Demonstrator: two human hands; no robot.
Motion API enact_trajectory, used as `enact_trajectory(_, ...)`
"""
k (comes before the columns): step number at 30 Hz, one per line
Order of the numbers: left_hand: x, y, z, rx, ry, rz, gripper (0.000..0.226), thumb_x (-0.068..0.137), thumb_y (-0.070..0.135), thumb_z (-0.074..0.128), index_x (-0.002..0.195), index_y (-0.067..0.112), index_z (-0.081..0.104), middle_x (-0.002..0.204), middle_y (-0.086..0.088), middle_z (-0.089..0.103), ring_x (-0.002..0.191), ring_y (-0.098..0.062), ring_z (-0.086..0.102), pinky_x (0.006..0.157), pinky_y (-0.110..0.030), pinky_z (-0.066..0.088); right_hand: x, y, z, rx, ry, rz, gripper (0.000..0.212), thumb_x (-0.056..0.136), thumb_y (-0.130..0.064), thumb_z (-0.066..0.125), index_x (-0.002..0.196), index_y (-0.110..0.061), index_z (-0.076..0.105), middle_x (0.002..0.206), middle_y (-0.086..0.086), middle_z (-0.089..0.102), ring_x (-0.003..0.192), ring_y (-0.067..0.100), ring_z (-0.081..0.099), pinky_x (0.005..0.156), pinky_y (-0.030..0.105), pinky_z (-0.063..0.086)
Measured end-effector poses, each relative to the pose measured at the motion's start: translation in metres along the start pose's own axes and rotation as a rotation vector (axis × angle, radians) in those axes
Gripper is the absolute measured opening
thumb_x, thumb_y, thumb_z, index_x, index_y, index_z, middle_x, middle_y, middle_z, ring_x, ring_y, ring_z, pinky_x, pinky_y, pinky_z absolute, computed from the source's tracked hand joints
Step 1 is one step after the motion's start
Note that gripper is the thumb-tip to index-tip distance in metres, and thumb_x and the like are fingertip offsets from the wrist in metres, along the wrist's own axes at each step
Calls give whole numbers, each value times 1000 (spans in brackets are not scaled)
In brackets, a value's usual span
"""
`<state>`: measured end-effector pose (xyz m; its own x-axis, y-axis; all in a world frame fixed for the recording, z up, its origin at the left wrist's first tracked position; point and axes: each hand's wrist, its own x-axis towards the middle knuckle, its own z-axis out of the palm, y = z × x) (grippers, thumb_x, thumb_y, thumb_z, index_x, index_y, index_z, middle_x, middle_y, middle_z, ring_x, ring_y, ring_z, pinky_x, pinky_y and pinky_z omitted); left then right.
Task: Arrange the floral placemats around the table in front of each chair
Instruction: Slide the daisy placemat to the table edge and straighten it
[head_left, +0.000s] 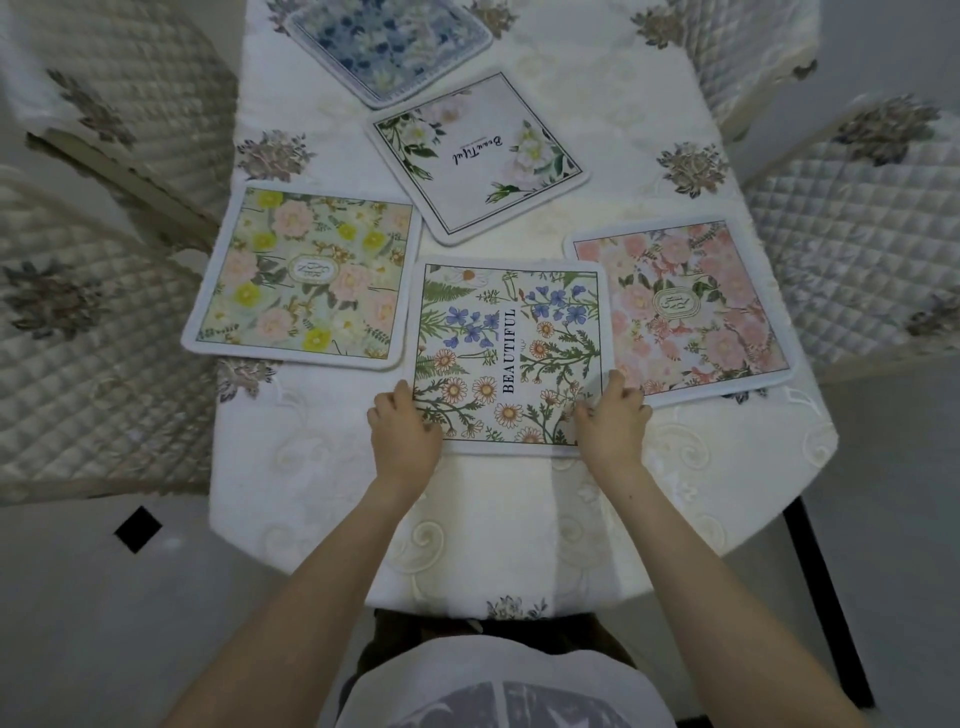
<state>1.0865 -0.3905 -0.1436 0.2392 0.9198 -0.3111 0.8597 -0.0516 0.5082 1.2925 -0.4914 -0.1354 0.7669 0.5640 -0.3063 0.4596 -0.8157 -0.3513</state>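
Five placemats on the worktop (322, 467): yellow-flowered mat (306, 275) squared to the left chair (78, 332); left hand (405, 431) and right hand (615, 423) pinching the "BEAUTIFUL" mat (509, 353) by its near corners, likely for squaring, tight between neighbours; pink mat (685, 312) close to the right edge. Bare cloth only nearside.

Both hands grip the near corners of the daisy placemat (509, 356) on the white tablecloth (322, 467): left hand (404, 428) at 7 o'clock, right hand (613, 421) at 5. A yellow-flowered mat (306, 278) lies at 10, a pink mat (685, 306) at 2, a white mat (478, 156) and a blue mat (387, 44) at 12.
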Motion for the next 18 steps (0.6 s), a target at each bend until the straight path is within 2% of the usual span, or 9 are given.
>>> enact_trajectory(2, 4, -4, -1, -37, -20, -50, 45, 78, 4, 60, 119, -3, 42, 116, -26, 45, 104, -38, 41, 77, -32, 29, 5, 3, -4, -14, -14, 35, 53, 93, -21, 54, 135, 3, 32, 129, 29, 43, 116, 42, 40, 93, 44, 36)
enact_trajectory(5, 7, -11, -5, -137, -60, -118, 33, 81, 1, 56, 112, -3, 46, 116, -27, 44, 99, -40, 46, 81, -38, 38, 9, 9, -9, 19, 8, 78, 40, 93, -18, 54, 123, 7, 45, 127, 30, 45, 117, 41, 41, 97, 43, 36)
enact_trajectory(8, 5, -16, -8, -199, -91, -111, 29, 80, -1, 55, 109, -1, 50, 114, -24, 48, 94, -36, 52, 82, -41, 48, 7, 14, -12, 119, -21, 105, 31, 94, -13, 51, 118, 7, 48, 124, 30, 46, 105, 43, 51, 87, 42, 43)
enact_trajectory(11, 2, -19, -10, -229, -117, -106, 26, 78, -3, 56, 103, -1, 51, 110, -24, 53, 89, -34, 56, 76, -39, 50, -1, 20, -11, 223, -48, 113, 25, 94, -6, 47, 115, 7, 46, 117, 29, 55, 99, 42, 58, 73, 37, 44)
enact_trajectory(15, -8, -24, -11, -195, -182, -100, 25, 77, -2, 58, 100, -1, 48, 107, -24, 53, 88, -34, 54, 69, -35, 44, -18, 30, -7, 261, -43, 130, 21, 94, -3, 44, 112, 7, 45, 110, 28, 60, 97, 41, 59, 68, 34, 41)
enact_trajectory(18, -18, -31, -11, -151, -234, -64, 25, 76, -2, 57, 98, -3, 47, 104, -26, 54, 90, -37, 56, 69, -38, 46, -28, 37, -5, 241, -56, 152, 22, 93, -2, 45, 113, 7, 44, 110, 28, 59, 99, 42, 58, 70, 36, 41)
